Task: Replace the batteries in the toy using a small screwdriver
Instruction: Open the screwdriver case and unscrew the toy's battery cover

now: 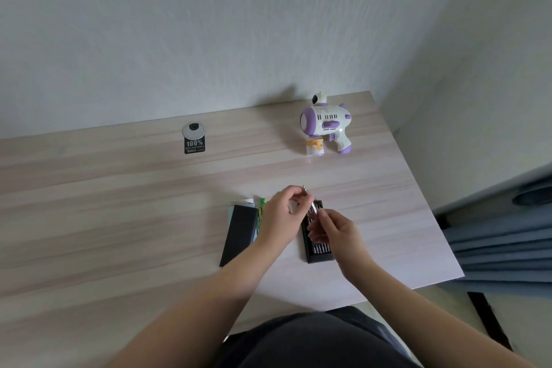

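Pale wood-grain laminate desk [119, 203] against a grey-white wall, blue curtain at right. Task looks barely started: the white-and-purple plastic bubble-gun toy [325, 124] stands upright at the far edge with its small yellow bottle [315, 146] attached, untouched, battery cover not opened as far as I can see. I judge I'm at the tool-prep step. My left hand [280, 218] pinches the slim silver metal screwdriver [310, 203] near its upper end, fingers curled round it; my right hand [331, 230] pinches the lower part of the same shaft, maybe seating a bit, too small to tell. Both hands hover just above the open black bit-set tray [319, 251]. Black rectangular case lid [239, 233] lies just left of my left hand, with a green battery pack [261, 212] partly under it. Toy sits well apart from both hands, beyond them and slightly right. Left to do: unscrew, swap batteries, close. Round grey cable grommet [193, 131] with black sticker sits far left.
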`<action>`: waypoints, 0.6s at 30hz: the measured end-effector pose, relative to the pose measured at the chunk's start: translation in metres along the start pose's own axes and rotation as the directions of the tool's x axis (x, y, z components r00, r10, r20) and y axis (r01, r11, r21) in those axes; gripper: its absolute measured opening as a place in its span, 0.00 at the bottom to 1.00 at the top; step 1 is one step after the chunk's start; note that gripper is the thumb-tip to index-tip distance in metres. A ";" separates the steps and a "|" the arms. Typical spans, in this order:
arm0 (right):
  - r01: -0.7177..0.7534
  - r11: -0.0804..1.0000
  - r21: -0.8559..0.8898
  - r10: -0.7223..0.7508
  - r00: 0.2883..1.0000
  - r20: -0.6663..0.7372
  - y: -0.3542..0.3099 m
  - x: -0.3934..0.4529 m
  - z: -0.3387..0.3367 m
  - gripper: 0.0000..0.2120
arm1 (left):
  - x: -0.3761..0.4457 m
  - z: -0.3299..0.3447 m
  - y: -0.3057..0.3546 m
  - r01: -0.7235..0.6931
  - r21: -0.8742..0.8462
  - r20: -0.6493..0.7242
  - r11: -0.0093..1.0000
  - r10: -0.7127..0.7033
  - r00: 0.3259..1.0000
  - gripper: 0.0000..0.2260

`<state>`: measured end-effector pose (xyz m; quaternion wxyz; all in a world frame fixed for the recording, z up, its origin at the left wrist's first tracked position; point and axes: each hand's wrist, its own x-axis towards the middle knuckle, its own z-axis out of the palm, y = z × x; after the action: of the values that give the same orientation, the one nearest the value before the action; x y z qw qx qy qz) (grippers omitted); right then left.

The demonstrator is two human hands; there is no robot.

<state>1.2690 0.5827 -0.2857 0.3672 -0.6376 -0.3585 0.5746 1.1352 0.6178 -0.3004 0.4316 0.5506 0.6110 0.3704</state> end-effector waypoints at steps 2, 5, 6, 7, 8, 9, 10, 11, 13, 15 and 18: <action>0.007 0.998 0.060 -0.007 1.000 -0.006 -0.001 0.003 -0.005 0.11 | 0.003 0.002 0.002 0.027 -0.042 -0.013 0.999 -0.028 1.000 0.09; 0.003 0.981 0.193 -0.003 1.000 -0.002 -0.007 0.007 -0.017 0.07 | 0.007 0.006 0.009 0.049 -0.109 0.004 0.993 -0.048 0.999 0.05; 0.005 0.972 0.236 -0.007 1.000 0.008 -0.010 0.008 -0.022 0.07 | 0.009 0.008 0.012 0.079 -0.142 0.025 0.987 -0.077 0.997 0.03; 0.008 0.964 0.266 -0.014 1.000 0.020 -0.012 0.009 -0.028 0.06 | 0.011 0.011 0.015 0.114 -0.177 0.052 0.978 -0.106 0.993 0.02; 0.011 0.959 0.283 -0.022 0.999 0.035 -0.015 0.012 -0.034 0.06 | 0.013 0.015 0.017 0.141 -0.203 0.079 0.969 -0.127 0.989 0.02; 0.013 0.957 0.288 -0.028 0.998 0.050 -0.015 0.015 -0.040 0.05 | 0.015 0.019 0.020 0.157 -0.212 0.099 0.965 -0.138 0.985 0.02; 0.013 0.959 0.285 -0.032 0.998 0.063 -0.016 0.018 -0.047 0.05 | 0.018 0.024 0.022 0.161 -0.210 0.108 0.964 -0.141 0.984 0.02; 0.014 0.962 0.272 -0.035 0.997 0.072 -0.016 0.023 -0.054 0.04 | 0.021 0.029 0.024 0.160 -0.203 0.110 0.966 -0.140 0.984 0.02; 0.009 0.972 0.236 -0.030 0.996 0.084 -0.017 0.033 -0.068 0.05 | 0.028 0.040 0.031 0.153 -0.170 0.109 0.974 -0.136 0.985 0.02; 0.010 0.974 0.225 -0.031 0.996 0.088 -0.020 0.045 -0.082 0.06 | 0.036 0.053 0.039 0.140 -0.137 0.101 0.981 -0.127 0.987 0.03; 0.016 0.980 0.201 -0.032 0.997 0.075 -0.026 0.067 -0.098 0.06 | 0.048 0.074 0.051 0.175 -0.140 0.058 0.975 -0.168 0.984 0.03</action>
<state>1.3714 0.6483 -0.2870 0.4220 -0.5702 -0.3208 0.6277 1.2211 0.6696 -0.2850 0.5146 0.4714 0.6177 0.3624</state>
